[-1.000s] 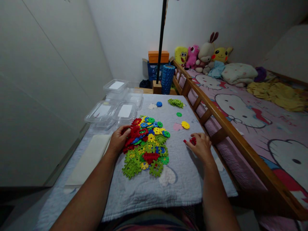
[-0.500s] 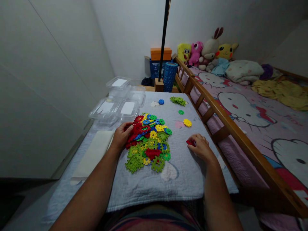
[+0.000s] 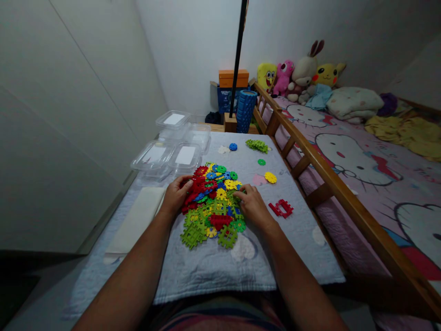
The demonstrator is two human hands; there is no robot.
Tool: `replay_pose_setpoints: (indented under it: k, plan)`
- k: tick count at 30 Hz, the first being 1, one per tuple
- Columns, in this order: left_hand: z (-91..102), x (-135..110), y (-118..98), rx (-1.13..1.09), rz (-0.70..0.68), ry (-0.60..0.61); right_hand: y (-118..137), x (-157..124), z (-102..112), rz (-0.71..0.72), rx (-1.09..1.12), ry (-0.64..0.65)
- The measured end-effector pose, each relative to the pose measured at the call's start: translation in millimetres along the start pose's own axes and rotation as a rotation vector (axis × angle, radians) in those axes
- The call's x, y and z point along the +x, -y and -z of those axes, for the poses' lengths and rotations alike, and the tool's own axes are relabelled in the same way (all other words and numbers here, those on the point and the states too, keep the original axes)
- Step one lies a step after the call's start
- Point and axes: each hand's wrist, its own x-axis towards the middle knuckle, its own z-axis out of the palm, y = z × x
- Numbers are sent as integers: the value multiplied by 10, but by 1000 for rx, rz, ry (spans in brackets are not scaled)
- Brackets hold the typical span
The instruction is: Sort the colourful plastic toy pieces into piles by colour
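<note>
The half-curled left hand touches the bright pile on the tabletop, maybe to steady it, the half-curled right hand its other side, both grips too hidden to tell, and red pieces lie apart, maybe because they match.

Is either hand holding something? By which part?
Can't tell: left hand touches red pieces, right hand the pile at its right edge; any grip is hidden.

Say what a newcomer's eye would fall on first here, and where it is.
Probably the bright heap of interlocking plastic pieces in mid-picture on the pale cloth, with the left hand at its left edge and the right hand at its right. Next, perhaps, the row of plush toys at the far end of the Hello Kitty bedsheet, on the right.
</note>
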Motion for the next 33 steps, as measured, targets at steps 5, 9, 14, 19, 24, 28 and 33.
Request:
replay_pose_setpoints:
  k: [5, 9, 14, 19, 24, 28, 33]
  plan:
    - [13, 21, 51, 7, -2, 13, -81, 7, -81, -19, 99, -59]
    - [25, 34, 83, 14, -13, 29, -152, -27, -22, -15, 287, -135]
    - [38, 39, 100, 40, -30, 16, -197, -87, 40, -104, 483, -249]
    - [34, 29, 87, 31, -22, 17, -319, -139, 149, -308, 615, -311]
    - [22, 15, 58, 26, -15, -2, -517, -206, 410, -428, 645, -479]
    - [19, 15, 40, 39, -31, -21, -624, -118, 592, -487, 721, -536]
    - [13, 3, 9, 43, -38, -25, -863, 378, 691, -497, 796, -537]
